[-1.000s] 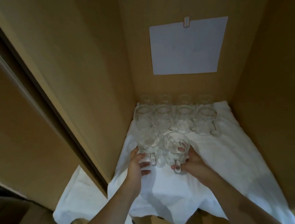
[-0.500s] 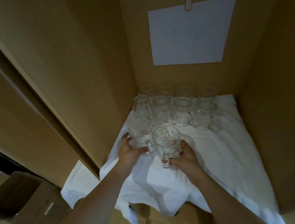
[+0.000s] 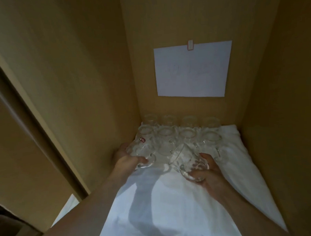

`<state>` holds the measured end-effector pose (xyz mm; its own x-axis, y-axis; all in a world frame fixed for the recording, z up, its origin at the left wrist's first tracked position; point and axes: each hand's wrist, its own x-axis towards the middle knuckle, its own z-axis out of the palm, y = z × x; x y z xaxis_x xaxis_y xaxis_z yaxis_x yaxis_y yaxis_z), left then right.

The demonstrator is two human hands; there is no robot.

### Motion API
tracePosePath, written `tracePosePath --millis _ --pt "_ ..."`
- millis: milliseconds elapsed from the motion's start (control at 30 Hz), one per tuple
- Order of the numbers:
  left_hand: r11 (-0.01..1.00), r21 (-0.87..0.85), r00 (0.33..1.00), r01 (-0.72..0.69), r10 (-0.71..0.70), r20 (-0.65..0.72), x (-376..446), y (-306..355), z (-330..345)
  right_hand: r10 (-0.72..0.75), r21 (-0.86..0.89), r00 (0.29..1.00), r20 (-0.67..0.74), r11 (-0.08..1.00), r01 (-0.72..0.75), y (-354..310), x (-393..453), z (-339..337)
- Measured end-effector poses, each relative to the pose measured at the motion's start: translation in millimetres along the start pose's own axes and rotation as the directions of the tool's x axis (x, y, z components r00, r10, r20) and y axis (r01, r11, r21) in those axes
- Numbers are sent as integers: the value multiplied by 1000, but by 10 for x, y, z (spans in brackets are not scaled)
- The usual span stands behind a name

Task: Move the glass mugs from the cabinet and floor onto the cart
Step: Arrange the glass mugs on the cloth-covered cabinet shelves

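Inside the wooden cabinet, a white cloth (image 3: 172,206) covers the shelf. My left hand (image 3: 125,159) grips a clear glass mug (image 3: 141,152) with a small red sticker, near the left wall. A second glass mug (image 3: 187,160), tilted to the left and lifted off the cloth, is held in my right hand (image 3: 207,176). Behind them, several more glass mugs (image 3: 185,134) stand upright in two rows against the back wall.
A white sheet of paper (image 3: 193,69) is clipped to the cabinet's back wall. The cabinet's side walls (image 3: 78,85) close in on left and right. A sliding door edge (image 3: 35,123) runs along the left. No cart is in view.
Both hands have lifted their mugs off the cloth and drawn apart; the right mug now tilts left. The camera has moved closer into the cabinet.
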<state>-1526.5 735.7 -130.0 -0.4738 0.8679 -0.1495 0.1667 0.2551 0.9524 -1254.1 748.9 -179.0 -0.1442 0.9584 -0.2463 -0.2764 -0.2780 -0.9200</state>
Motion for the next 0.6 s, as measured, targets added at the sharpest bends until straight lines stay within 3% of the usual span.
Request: tracePosePath --millis 133,200,300,367,500,600 --pt "963 269 998 -8 25 -60 167 210 -9 -62 -281 996 68 957 79 -183 133 103" --pt "921 389 998 -16 35 -43 215 263 25 -103 -450 986 134 880 153 -228 222 199" --pt "776 621 992 -111 124 23 225 246 57 -156 -790 955 252 536 296 -311 289 400" --pt "638 747 973 -188 227 51 226 223 78 -171 -877 918 357 278 393 -334 313 547" --pt "503 832 964 -233 232 130 287 215 133 -126 -911 905 406 23 411 -328 366 810" --pt "511 817 958 -268 229 172 360 117 192 -118 -903 897 426 -102 416 -295 414 960"
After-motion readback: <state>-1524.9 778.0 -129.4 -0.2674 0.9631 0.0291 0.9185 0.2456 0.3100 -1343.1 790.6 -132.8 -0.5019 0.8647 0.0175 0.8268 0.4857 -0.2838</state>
